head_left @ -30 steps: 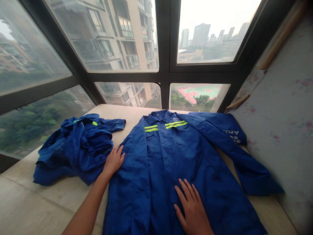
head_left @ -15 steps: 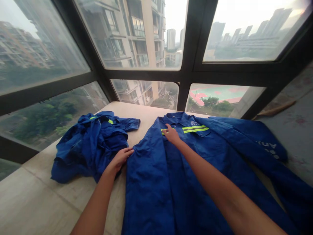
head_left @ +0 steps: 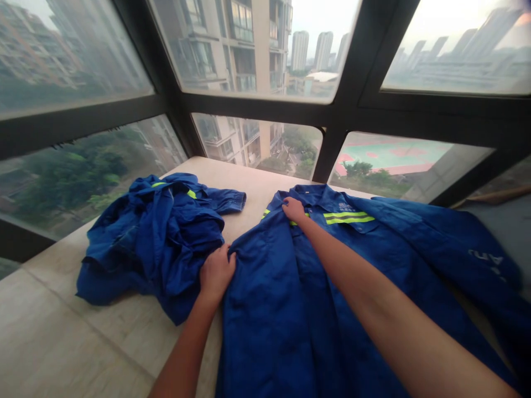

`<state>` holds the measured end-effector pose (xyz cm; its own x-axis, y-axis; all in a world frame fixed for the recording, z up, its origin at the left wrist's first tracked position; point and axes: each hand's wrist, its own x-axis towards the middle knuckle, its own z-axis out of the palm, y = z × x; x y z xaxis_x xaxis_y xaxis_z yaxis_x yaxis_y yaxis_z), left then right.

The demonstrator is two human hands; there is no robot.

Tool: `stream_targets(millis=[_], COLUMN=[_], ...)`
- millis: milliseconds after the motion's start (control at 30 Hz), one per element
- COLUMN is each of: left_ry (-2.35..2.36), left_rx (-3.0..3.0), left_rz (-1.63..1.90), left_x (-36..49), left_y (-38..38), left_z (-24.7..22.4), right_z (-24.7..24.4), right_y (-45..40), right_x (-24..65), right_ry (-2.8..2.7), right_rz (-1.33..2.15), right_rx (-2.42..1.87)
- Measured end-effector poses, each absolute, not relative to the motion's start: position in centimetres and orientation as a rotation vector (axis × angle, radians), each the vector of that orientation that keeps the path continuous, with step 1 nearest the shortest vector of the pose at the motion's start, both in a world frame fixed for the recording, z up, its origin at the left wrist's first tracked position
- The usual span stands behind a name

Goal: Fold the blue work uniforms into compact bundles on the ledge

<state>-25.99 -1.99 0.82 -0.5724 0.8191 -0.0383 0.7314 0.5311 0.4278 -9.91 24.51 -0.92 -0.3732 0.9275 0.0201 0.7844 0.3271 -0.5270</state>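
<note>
Clock refs taken from view centre. Spanning 9 through 12 to 3: dark window frame [head_left: 265, 109]. Running below, from 12 round to 7: pale window ledge [head_left: 53, 342], carrying all the cloth.

Spread front side up on the ledge, covering roughly 3 to 6: blue jacket [head_left: 319, 326], with collar [head_left: 313, 196] near 3 and hem cut off past the bottom of the view. Heaped loosely at 8 to 9: second blue garment [head_left: 153, 243], just beside the jacket.

Hands: both curled in on jacket cloth, not spread. At 7, see left hand [head_left: 218, 271] pinching the side edge of the jacket, knuckles up, close against the heap too. Near 3, just off centre, see right hand [head_left: 293, 209] closed over shoulder cloth beside the collar. Can't tell how tight; fingertips mostly hidden.

Just changed: went from right palm flat on the lower front a second ago, via the chest stripe, to a grip at the shoulder. Probably means a two-point hold along one side now, rather than just resting on the cloth. Would likely lose tension between the points if either pinch slipped.

Smallest bits: yellow stripe [head_left: 348, 218] in plain sight toward 3, its twin partly covered by right hand and cloth. Toward 4, white lettering [head_left: 487, 256] on the sleeve.
</note>
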Motion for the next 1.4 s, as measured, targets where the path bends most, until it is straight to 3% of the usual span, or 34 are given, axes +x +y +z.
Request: stream_targets(millis=[133, 300, 467, 567, 933, 1133, 1400], left_ry=[2.777, 2.442, 2.359, 2.324, 2.113, 1.798, 1.677], left_rx=[1.761, 2.26, 2.268, 2.33, 2.682, 3.017, 3.026], left_rz=[0.31, 0.212, 0.14, 0.14, 0.163, 0.406, 0.321], left_x=[-22.9, -19.4, -18.6, -17.7, -13.3, -10.4, -11.1], left_y=[-2.8, -4.6, -6.2, -7.1, -13.6, -20.5, -22.8], left_z=[2.2, 0.2, -1.7, -1.6, -1.9, -2.7, -0.3], right_z=[-0.4, -1.0, -0.8, -0.5, -1.7, -1.6, 0.6], right_y=[21.3, 16.1, 13.8, 13.3, 13.5, 15.7, 11.9], right_x=[-8.4, -6.2, -6.3, -8.0, -12.1, -10.0, -2.2], right_ry=[-2.311, -2.608, -2.692, -2.766, -2.742, -2.743, -2.438], right_rz=[0.502, 0.316, 0.293, 0.342, 0.518, 0.649, 0.748], right_rx=[-1.42, -1.057, -0.961, -0.85, -1.092, -0.915, -0.874])
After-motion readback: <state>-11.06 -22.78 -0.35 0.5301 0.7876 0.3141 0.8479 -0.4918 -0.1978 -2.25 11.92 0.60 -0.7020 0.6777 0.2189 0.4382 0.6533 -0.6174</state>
